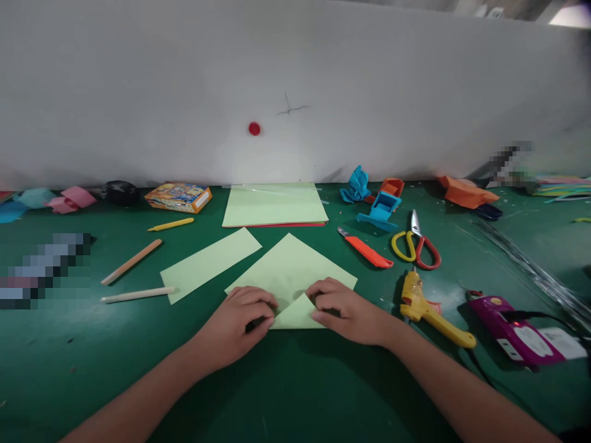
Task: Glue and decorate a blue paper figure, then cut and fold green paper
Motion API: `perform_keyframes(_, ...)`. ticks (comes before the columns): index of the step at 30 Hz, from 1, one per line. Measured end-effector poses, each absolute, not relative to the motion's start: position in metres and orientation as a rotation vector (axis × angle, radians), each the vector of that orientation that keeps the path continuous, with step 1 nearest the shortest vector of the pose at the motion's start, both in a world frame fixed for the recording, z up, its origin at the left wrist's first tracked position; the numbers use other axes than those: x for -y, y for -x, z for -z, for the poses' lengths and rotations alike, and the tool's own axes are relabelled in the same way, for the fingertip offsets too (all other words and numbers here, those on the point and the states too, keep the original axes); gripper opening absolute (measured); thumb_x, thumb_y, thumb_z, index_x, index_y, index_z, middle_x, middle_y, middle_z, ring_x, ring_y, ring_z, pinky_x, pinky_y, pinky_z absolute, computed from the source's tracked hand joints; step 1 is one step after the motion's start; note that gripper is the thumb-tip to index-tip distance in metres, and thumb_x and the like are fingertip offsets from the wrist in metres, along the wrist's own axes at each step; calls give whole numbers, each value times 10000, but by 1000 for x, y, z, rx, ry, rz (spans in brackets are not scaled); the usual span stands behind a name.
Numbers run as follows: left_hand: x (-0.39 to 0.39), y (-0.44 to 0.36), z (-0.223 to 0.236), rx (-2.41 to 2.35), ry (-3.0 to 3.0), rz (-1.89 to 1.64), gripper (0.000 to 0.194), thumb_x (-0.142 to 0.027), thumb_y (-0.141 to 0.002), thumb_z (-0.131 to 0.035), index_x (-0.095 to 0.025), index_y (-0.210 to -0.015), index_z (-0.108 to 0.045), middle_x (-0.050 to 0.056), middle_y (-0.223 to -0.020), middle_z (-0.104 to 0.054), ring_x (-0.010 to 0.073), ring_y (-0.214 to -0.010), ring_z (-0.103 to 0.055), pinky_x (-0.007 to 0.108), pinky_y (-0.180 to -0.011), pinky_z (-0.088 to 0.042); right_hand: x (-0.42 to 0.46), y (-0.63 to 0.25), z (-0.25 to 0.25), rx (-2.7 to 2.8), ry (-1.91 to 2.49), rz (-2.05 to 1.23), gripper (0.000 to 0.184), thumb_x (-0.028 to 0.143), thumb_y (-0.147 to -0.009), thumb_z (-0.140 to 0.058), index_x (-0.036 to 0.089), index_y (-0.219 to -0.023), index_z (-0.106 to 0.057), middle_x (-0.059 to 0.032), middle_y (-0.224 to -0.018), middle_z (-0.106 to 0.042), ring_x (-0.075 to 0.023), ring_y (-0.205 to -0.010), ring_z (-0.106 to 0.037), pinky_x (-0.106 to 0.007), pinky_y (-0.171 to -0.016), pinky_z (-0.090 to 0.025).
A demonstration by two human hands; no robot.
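A pale green sheet of paper (290, 264) lies turned like a diamond on the green table, its near corner folded up into a small triangular flap. My left hand (244, 320) pinches the paper at the left end of that fold, fingers closed. At the flap's right side, my right hand (341, 307) grips the paper between thumb and fingers. A cut strip of the same pale green paper (210, 264) lies to the left of the sheet. Beyond it rests a stack of green sheets (276, 206) with a red edge showing underneath.
On the right lie an orange utility knife (368, 251), scissors (418, 243), a yellow glue gun (431, 311) and a purple power strip (517, 332) with a cord. Left are wooden sticks (132, 263), a yellow crayon (170, 224) and a box (178, 197). A white wall (184, 92) stands behind.
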State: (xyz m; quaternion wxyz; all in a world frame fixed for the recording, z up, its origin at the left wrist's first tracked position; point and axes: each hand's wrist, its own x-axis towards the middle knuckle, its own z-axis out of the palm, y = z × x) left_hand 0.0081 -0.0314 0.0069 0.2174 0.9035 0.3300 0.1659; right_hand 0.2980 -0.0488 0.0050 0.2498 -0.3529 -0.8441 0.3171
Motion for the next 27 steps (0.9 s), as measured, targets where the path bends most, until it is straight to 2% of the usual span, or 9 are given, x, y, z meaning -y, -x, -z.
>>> perform_keyframes(2, 33, -8, -7, -941, -2497, -479, 167, -221, -1002, -521, -231, -963, -683, 55, -1170, -716, 229, -1115, -644, 404, -957, -506, 50, -294, -2, 2263, 1024, -801, 301, 268, -1032, -547, 211, -737, -517, -75, -1066, -655, -222, -1039, -571, -418, -944, -464)
perform_keyframes(4, 35, -7, -6, -966, -2525, -492, 177, -213, -984, -537, -228, -1103, -668, 72, -1201, -706, 241, -1120, -641, 411, -952, -518, 51, -290, 0, 2221, 1098, -732, 291, 234, -996, -591, 212, -723, -494, -82, -1087, -650, -244, -1091, -545, -437, -962, -459)
perform_keyframes(6, 37, -6, -6, -958, -2602, -511, 317, -206, -986, -532, -240, -1289, -621, 92, -1284, -679, 259, -1163, -629, 427, -966, -524, 53, -287, 2, 2191, 1170, -683, 265, 202, -961, -624, 212, -731, -493, -94, -1152, -635, -269, -1167, -510, -458, -989, -453)
perform_keyframes(8, 39, -5, -5, -909, -2710, -523, 404, -203, -1006, -508, -291, -1393, -582, 100, -1418, -610, 282, -1232, -603, 454, -990, -520, 54, -285, 4, 2185, 1230, -647, 211, 187, -944, -630, 212, -769, -515, -105, -1198, -616, -284, -1208, -487, -471, -1000, -452)
perform_keyframes(10, 41, -4, -4, -831, -2810, -525, 414, -197, -1015, -500, -338, -1389, -604, 92, -1529, -520, 303, -1291, -572, 484, -1017, -509, 54, -283, 6, 2190, 1274, -603, 150, 173, -926, -628, 212, -816, -534, -113, -1223, -603, -295, -1228, -474, -479, -1008, -450)
perform_keyframes(13, 43, -6, -5, -620, -2929, -432, 403, -204, -1008, -524, -333, -1375, -625, 63, -1604, -454, 322, -1386, -508, 528, -1108, -450, 54, -281, 8, 2186, 1312, -545, 94, 139, -889, -620, 214, -916, -570, -118, -1243, -599, -303, -1234, -473, -483, -1019, -451)
perform_keyframes(18, 44, -9, -8, -392, -2968, -224, 491, -260, -1023, -515, -250, -1513, -494, 45, -1605, -468, 270, -1447, -473, 476, -1220, -351, 52, -280, 10, 2191, 1340, -530, 388, 121, -875, -608, 202, -1254, -587, -118, -1291, -588, -297, -1240, -467, -490, -1076, -436)
perform_keyframes(23, 42, -11, -11, -416, -2907, -227, 543, -287, -1010, -554, -223, -1541, -461, 51, -1572, -510, 258, -1426, -507, 435, -1223, -354, 52, -284, 10, 2224, 1309, -542, 264, 173, -954, -571, 214, -1187, -688, -120, -1292, -573, -281, -1232, -484, -464, -1076, -444)
perform_keyframes(27, 42, -11, -11, -433, -2901, -198, 518, -286, -1015, -545, -246, -1528, -480, 33, -1579, -500, 255, -1433, -498, 437, -1233, -336, 53, -287, 8, 2250, 1267, -568, 293, 221, -996, -548, 238, -1248, -698, -118, -1301, -575, -275, -1252, -480, -465, -1093, -436)
